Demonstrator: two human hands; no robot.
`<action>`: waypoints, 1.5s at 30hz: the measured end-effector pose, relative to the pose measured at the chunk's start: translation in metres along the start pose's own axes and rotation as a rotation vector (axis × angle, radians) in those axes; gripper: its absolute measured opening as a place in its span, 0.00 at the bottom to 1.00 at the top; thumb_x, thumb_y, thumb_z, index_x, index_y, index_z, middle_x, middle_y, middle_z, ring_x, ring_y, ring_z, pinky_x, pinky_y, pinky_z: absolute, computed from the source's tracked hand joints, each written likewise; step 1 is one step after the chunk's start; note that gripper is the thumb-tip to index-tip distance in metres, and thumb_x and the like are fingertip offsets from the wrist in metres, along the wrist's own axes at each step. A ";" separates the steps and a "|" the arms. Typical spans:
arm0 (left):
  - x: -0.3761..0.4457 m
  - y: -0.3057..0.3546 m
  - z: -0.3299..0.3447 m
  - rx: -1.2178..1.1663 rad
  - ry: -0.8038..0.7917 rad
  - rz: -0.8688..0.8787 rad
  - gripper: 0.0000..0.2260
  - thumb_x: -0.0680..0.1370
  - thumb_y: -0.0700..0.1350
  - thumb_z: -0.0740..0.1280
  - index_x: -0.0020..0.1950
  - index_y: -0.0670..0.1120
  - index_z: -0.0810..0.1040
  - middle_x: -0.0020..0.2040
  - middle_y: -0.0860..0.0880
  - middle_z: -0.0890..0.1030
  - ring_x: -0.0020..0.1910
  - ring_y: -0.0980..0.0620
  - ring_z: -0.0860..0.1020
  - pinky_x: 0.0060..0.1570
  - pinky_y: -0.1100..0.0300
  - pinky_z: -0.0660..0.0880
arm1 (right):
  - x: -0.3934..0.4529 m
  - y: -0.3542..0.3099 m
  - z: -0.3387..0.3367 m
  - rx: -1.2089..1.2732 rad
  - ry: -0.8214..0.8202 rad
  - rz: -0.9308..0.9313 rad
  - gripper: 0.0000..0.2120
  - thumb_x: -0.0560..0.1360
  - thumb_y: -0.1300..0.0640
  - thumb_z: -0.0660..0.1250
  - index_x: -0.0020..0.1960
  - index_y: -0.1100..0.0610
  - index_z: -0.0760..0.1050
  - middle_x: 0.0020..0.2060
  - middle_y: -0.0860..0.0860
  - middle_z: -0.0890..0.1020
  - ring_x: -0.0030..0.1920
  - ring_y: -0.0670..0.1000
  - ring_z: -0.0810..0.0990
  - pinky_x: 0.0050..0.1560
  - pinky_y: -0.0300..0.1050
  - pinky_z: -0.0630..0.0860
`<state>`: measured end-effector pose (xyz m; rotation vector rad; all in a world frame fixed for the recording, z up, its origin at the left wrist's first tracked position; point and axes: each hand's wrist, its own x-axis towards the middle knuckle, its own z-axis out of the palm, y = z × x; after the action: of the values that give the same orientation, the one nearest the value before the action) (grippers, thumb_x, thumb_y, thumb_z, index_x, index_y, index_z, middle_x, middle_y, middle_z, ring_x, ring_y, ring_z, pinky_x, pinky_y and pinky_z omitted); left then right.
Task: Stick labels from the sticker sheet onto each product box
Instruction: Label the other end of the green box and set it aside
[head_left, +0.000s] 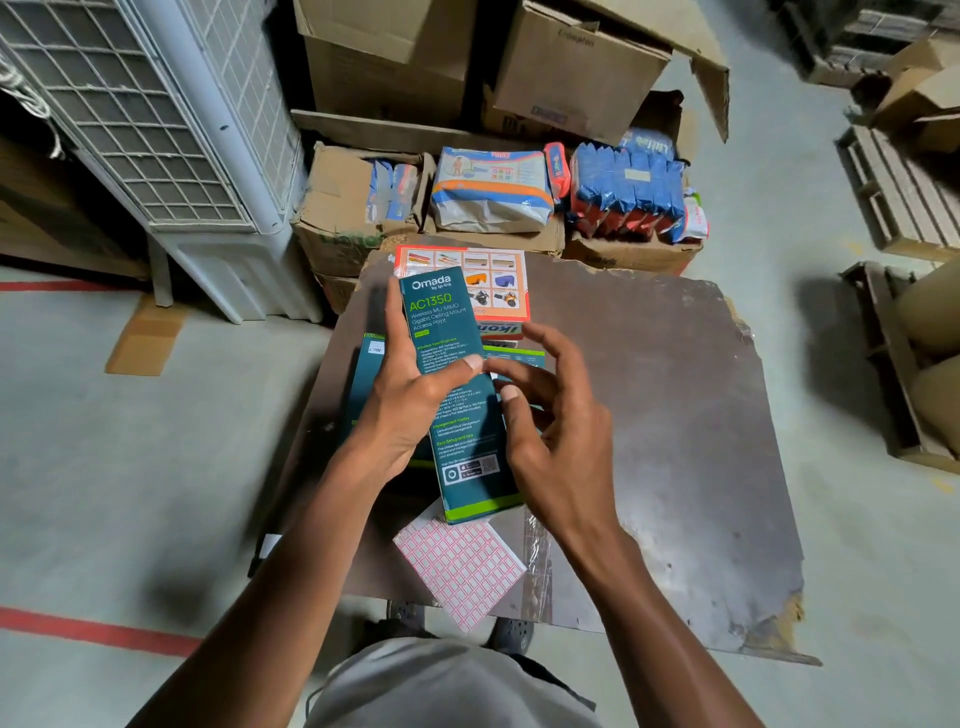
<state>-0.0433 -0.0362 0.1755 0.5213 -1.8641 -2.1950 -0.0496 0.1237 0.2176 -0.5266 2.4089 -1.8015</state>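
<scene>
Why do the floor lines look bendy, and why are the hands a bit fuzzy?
Head view: the wide lens bends the red floor line near the edges; the right hand is slightly motion-blurred; small print on the teal box is soft; the board shows dull glare.

One head-worn wide-angle view looks steeply down (close in) over both forearms onto the brown board (675, 415).
</scene>
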 end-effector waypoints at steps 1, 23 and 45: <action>-0.001 0.001 0.000 -0.004 -0.003 0.002 0.48 0.73 0.38 0.74 0.80 0.65 0.48 0.69 0.50 0.78 0.66 0.46 0.79 0.66 0.35 0.73 | 0.000 0.000 0.000 0.005 0.007 0.005 0.24 0.81 0.66 0.65 0.73 0.48 0.68 0.57 0.39 0.85 0.57 0.37 0.84 0.53 0.38 0.83; 0.007 0.002 0.002 -0.056 0.031 -0.003 0.48 0.71 0.37 0.74 0.81 0.63 0.51 0.68 0.49 0.79 0.64 0.46 0.80 0.64 0.37 0.76 | -0.002 0.012 0.016 0.099 0.001 0.149 0.24 0.80 0.63 0.69 0.73 0.48 0.71 0.63 0.39 0.82 0.61 0.37 0.82 0.60 0.41 0.81; 0.004 0.003 0.012 -0.144 0.057 -0.030 0.46 0.73 0.37 0.69 0.81 0.64 0.47 0.72 0.48 0.76 0.67 0.47 0.79 0.69 0.38 0.72 | 0.003 0.000 0.012 -0.448 -0.058 -0.015 0.23 0.80 0.46 0.68 0.74 0.46 0.73 0.68 0.44 0.80 0.62 0.46 0.82 0.57 0.45 0.80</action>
<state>-0.0517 -0.0273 0.1796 0.5812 -1.6646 -2.2873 -0.0497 0.1122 0.2141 -0.6202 2.7765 -1.2220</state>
